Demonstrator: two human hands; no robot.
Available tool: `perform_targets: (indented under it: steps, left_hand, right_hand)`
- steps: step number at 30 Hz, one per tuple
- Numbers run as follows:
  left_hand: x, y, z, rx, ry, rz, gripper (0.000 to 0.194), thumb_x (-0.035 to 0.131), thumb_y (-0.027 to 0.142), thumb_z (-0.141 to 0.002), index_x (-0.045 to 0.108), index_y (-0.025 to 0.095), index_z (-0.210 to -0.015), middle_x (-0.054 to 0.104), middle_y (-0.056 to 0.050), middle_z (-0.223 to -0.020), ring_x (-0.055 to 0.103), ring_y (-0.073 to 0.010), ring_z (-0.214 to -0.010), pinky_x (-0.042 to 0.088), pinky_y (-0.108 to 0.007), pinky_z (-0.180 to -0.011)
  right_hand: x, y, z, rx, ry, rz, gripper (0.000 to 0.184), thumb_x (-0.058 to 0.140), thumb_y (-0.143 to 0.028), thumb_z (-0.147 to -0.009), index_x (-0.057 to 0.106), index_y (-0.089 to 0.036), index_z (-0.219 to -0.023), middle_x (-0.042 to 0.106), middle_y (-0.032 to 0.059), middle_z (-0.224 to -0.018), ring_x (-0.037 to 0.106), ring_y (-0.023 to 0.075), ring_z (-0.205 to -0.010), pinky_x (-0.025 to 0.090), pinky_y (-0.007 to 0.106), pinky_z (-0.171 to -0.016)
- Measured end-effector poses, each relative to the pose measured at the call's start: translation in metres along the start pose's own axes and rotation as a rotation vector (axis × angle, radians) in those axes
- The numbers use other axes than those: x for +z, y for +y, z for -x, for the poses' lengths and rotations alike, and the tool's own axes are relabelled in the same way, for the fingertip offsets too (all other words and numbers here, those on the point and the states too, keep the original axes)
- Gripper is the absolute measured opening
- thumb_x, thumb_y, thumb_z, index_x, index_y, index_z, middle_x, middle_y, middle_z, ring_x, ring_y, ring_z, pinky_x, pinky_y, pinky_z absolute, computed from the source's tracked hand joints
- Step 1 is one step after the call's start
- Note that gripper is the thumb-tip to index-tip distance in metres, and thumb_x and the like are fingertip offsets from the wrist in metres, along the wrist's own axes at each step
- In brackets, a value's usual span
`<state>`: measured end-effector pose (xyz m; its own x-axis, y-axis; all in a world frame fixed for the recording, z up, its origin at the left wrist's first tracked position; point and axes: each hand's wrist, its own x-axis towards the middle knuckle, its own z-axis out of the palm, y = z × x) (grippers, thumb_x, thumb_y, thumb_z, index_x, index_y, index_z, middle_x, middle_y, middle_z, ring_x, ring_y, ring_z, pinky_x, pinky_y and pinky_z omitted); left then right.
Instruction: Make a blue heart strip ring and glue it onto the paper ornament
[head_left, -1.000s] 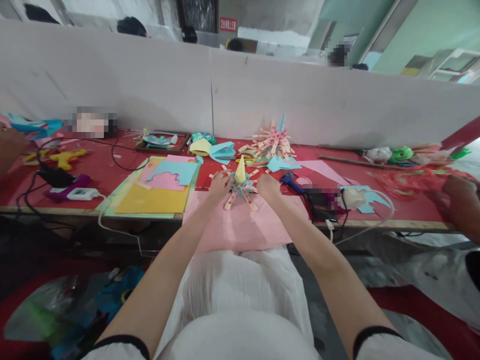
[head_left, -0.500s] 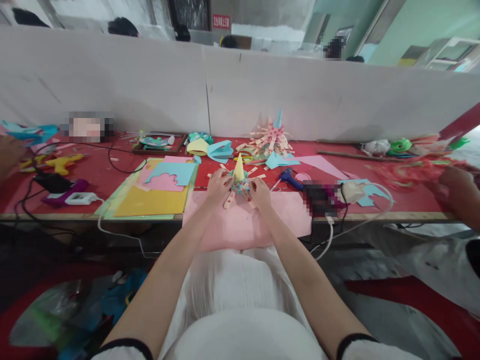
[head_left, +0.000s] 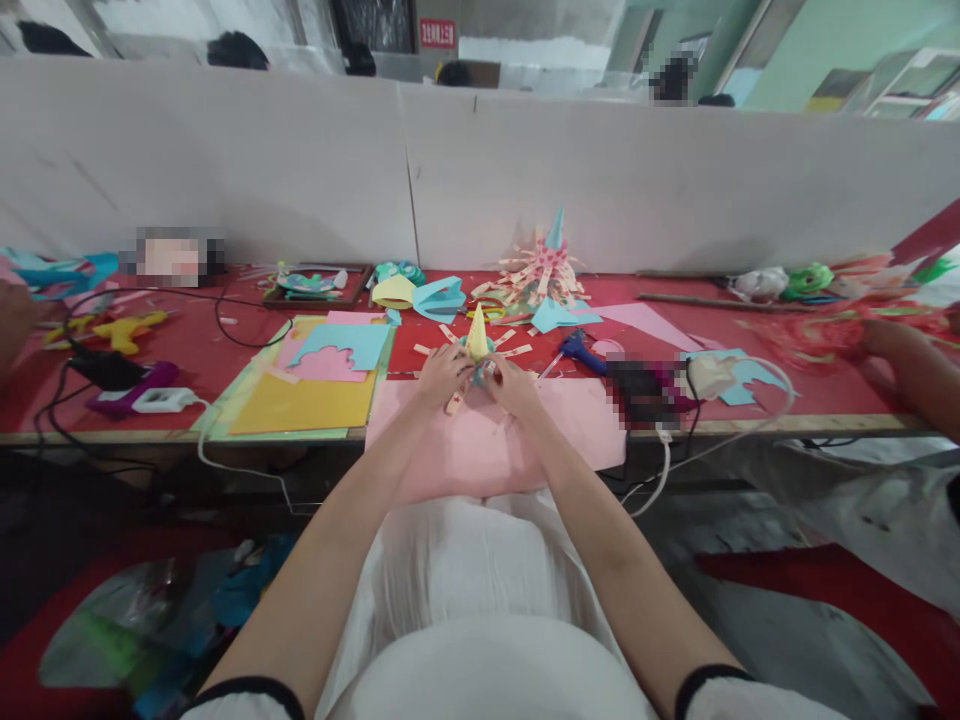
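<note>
A paper craft with a yellow cone [head_left: 478, 335] at its centre and pale, red-marked strips [head_left: 517, 350] spreading outward lies at the edge of a pink sheet [head_left: 487, 450]. My left hand [head_left: 446, 374] rests on its left side, fingers curled round the base of the cone. From the right, my right hand [head_left: 513, 386] closes thumb and fingers on the craft's front, over the bluish base. The fingertips hide most of that base and some strips. Behind it stands a similar craft with a blue cone [head_left: 555, 232] and a pink, spotted middle.
A blue glue gun [head_left: 581, 352] and a white cable [head_left: 665, 465] lie to the right. Coloured paper sheets [head_left: 307, 400] are stacked left, beside a purple power strip [head_left: 142, 388]. A white partition [head_left: 300, 170] backs the red table. Other people's hands [head_left: 911, 365] appear at both sides.
My right hand has moved left and inward, closer to my left hand at the front of the craft. My left hand has shifted slightly over the craft's base.
</note>
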<state>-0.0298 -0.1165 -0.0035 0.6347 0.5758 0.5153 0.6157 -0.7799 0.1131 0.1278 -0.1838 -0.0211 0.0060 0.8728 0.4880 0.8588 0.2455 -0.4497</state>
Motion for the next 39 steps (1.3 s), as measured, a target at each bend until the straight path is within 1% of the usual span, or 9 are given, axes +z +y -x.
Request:
perform_targets:
  steps: [3, 6, 11, 14, 17, 21, 26, 32, 39]
  left_hand:
    - [0.000, 0.000, 0.000, -0.010, 0.012, 0.024, 0.019, 0.052, 0.033, -0.087, 0.067, 0.021, -0.087, 0.063, -0.004, -0.101, 0.056, -0.0189, -0.091, 0.041, -0.034, -0.081]
    - [0.002, -0.001, 0.001, -0.038, 0.073, 0.045, 0.022, 0.050, 0.033, -0.088, 0.065, 0.020, -0.097, 0.062, -0.006, -0.105, 0.055, -0.0193, -0.096, 0.040, -0.033, -0.085]
    - [0.003, -0.002, 0.001, -0.102, 0.139, 0.035, 0.024, 0.047, 0.034, -0.089, 0.063, 0.019, -0.097, 0.061, -0.007, -0.102, 0.055, -0.0201, -0.097, 0.040, -0.033, -0.085]
    - [0.002, -0.002, -0.001, -0.072, 0.087, 0.018, 0.022, 0.048, 0.034, -0.088, 0.064, 0.020, -0.094, 0.063, -0.006, -0.098, 0.055, -0.0200, -0.094, 0.040, -0.034, -0.084]
    - [0.002, 0.000, -0.002, -0.019, -0.015, -0.005, 0.021, 0.049, 0.031, -0.088, 0.066, 0.020, -0.086, 0.065, -0.005, -0.093, 0.057, -0.0192, -0.089, 0.039, -0.035, -0.084]
    - [0.003, -0.001, -0.003, 0.064, -0.102, 0.008, 0.021, 0.047, 0.025, -0.089, 0.067, 0.022, -0.083, 0.067, -0.003, -0.092, 0.057, -0.0188, -0.092, 0.036, -0.037, -0.087]
    - [0.004, -0.001, -0.003, 0.059, -0.092, 0.006, 0.019, 0.049, 0.026, -0.088, 0.067, 0.022, -0.081, 0.068, -0.003, -0.093, 0.058, -0.0190, -0.092, 0.036, -0.037, -0.087]
    - [0.002, 0.002, -0.004, 0.047, -0.054, 0.012, 0.018, 0.049, 0.028, -0.088, 0.065, 0.021, -0.086, 0.067, -0.005, -0.092, 0.058, -0.0193, -0.092, 0.036, -0.036, -0.089]
    - [0.007, -0.001, -0.005, 0.092, -0.100, -0.031, 0.020, 0.046, 0.023, -0.089, 0.064, 0.021, -0.079, 0.067, -0.003, -0.089, 0.057, -0.0187, -0.093, 0.036, -0.035, -0.087]
  right_hand:
    - [0.001, 0.000, 0.000, 0.018, -0.009, 0.022, 0.029, 0.045, -0.024, -0.087, 0.052, -0.018, -0.115, 0.067, 0.0074, -0.088, 0.062, 0.0221, -0.085, 0.045, 0.030, -0.073]
    - [0.001, 0.000, 0.001, 0.022, -0.004, 0.015, 0.030, 0.045, -0.023, -0.087, 0.051, -0.019, -0.116, 0.067, 0.0065, -0.088, 0.062, 0.0217, -0.085, 0.046, 0.030, -0.074]
    - [-0.001, -0.001, 0.001, 0.004, 0.014, -0.005, 0.030, 0.045, -0.022, -0.087, 0.052, -0.019, -0.116, 0.067, 0.0077, -0.095, 0.062, 0.0224, -0.091, 0.047, 0.032, -0.078]
    - [-0.001, 0.000, 0.001, -0.028, 0.004, -0.022, 0.031, 0.043, -0.023, -0.089, 0.053, -0.019, -0.118, 0.066, 0.0100, -0.105, 0.060, 0.0231, -0.097, 0.047, 0.034, -0.082]
    - [-0.002, 0.002, 0.000, -0.048, -0.028, -0.059, 0.031, 0.039, -0.024, -0.090, 0.054, -0.020, -0.117, 0.066, 0.0100, -0.106, 0.060, 0.0227, -0.100, 0.047, 0.034, -0.084]
    - [-0.001, 0.006, 0.000, 0.014, 0.028, -0.154, 0.028, 0.037, -0.024, -0.090, 0.055, -0.021, -0.111, 0.066, 0.0084, -0.106, 0.060, 0.0210, -0.100, 0.047, 0.034, -0.084]
    - [-0.002, 0.003, 0.001, 0.199, 0.100, -0.169, 0.019, 0.045, -0.023, -0.085, 0.054, -0.021, -0.101, 0.068, 0.0040, -0.085, 0.065, 0.0192, -0.077, 0.048, 0.030, -0.070]
    - [-0.005, -0.003, 0.001, 0.191, 0.063, -0.074, 0.009, 0.049, -0.023, -0.083, 0.055, -0.022, -0.089, 0.069, 0.0019, -0.083, 0.066, 0.0201, -0.078, 0.046, 0.029, -0.069]
    - [-0.008, -0.005, 0.001, 0.201, 0.023, -0.053, 0.013, 0.048, -0.025, -0.085, 0.057, -0.022, -0.094, 0.070, 0.0023, -0.081, 0.066, 0.0204, -0.077, 0.046, 0.029, -0.067]
